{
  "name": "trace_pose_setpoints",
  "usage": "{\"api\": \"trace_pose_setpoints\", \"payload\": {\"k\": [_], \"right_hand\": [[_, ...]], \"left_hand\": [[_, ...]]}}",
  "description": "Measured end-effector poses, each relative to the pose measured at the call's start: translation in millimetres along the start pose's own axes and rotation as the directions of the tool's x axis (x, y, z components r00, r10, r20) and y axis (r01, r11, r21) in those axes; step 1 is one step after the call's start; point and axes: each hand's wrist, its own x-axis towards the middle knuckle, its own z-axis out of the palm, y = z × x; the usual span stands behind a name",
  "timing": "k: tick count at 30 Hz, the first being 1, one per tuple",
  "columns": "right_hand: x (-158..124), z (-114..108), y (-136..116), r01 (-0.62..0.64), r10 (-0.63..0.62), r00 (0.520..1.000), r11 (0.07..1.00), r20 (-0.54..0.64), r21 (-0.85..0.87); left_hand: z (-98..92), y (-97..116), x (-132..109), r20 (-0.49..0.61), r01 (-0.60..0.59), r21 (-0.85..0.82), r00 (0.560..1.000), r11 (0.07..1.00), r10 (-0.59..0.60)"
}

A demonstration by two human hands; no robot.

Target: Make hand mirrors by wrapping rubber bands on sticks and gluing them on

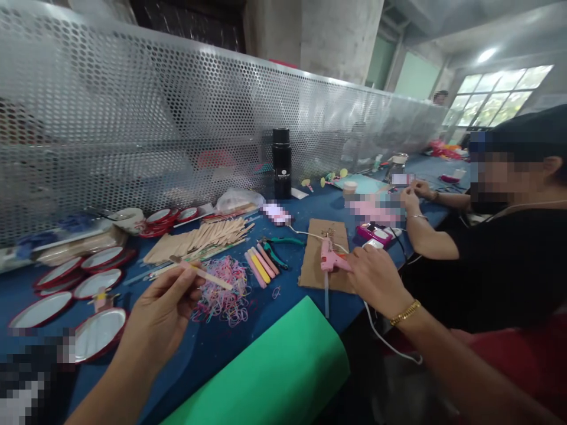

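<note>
Between the thumb and fingers of my left hand point(166, 307) is a wooden craft stick point(212, 277), held above a tangled heap of colourful rubber bands point(225, 298). My right hand point(376, 277) is wrapped round the handle of a pink glue gun point(328, 258). A clear glue stick point(326, 295) pokes out of the gun's back end toward me. Under the gun lies a piece of brown cardboard point(312, 274). Left of the cardboard are several pastel and yellow sticks point(261, 265) and green-handled pliers point(277, 254). A pile of flat wooden sticks point(208, 239) spreads out behind the rubber bands.
Several red-rimmed round discs point(100, 333) lie at the left. A green sheet point(266, 366) covers the front edge. A black bottle point(282, 165) stands by the perforated metal screen point(177, 118). At the right, a co-worker point(500, 248) sits working; a white cable point(376, 330) hangs there.
</note>
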Motion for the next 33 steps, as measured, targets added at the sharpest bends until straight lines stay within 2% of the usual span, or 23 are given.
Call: {"api": "trace_pose_setpoints", "payload": {"k": [4,8,12,16,19,20,21,23,25,27,30,31,32,33], "right_hand": [[5,16,2,0.006,-0.004,0.999,0.999,-0.041,0.037],[-7,27,1,0.126,-0.109,0.979,0.988,-0.171,0.087],[-26,24,-5,0.179,-0.092,0.949,0.945,-0.301,0.274],[-24,17,0,0.157,0.023,0.888,0.923,-0.459,0.351],[-9,16,12,0.092,0.216,0.817,0.867,-0.535,0.490],[-4,16,15,0.067,0.312,0.800,0.804,-0.513,0.592],[1,16,16,0.054,0.405,0.792,0.700,-0.458,0.712],[8,15,11,0.069,0.520,0.804,0.403,-0.290,0.913],[10,13,-6,0.089,0.498,0.860,0.067,-0.111,0.994],[9,9,-30,0.031,0.363,0.930,-0.219,0.053,0.975],[4,-1,-72,-0.055,0.178,0.976,-0.361,0.126,0.931],[2,-5,-84,-0.118,0.045,0.987,-0.468,0.157,0.876],[1,-9,-95,-0.192,-0.079,0.981,-0.537,0.178,0.821],[1,-11,-104,-0.244,-0.152,0.970,-0.572,0.192,0.783]], "left_hand": [[4.8,4,-2,-0.025,0.026,0.016,0.999,1.000,-0.026],[7.2,6,-2,-0.061,0.031,0.021,0.998,0.999,-0.030],[5.2,3,1,-0.081,0.045,0.060,0.996,0.997,-0.040],[5.2,1,3,-0.088,0.063,0.085,0.995,0.994,-0.055],[6.5,1,3,-0.091,0.071,0.076,0.994,0.995,-0.064],[6.6,1,2,-0.087,0.067,0.070,0.994,0.995,-0.060],[6.4,1,2,-0.083,0.062,0.062,0.995,0.996,-0.057],[5.1,-1,1,-0.084,0.066,0.052,0.995,0.996,-0.062],[3.1,-4,1,-0.068,0.088,0.040,0.994,0.995,-0.085],[0.5,-9,2,-0.035,0.079,0.015,0.996,0.997,-0.079],[-4.0,-15,4,-0.021,0.067,0.001,0.998,0.998,-0.067],[-5.4,-15,5,-0.023,0.069,0.001,0.997,0.998,-0.068],[-6.5,-16,6,-0.032,0.068,0.003,0.997,0.998,-0.068],[-7.4,-16,6,-0.037,0.071,0.005,0.997,0.997,-0.071]]}}
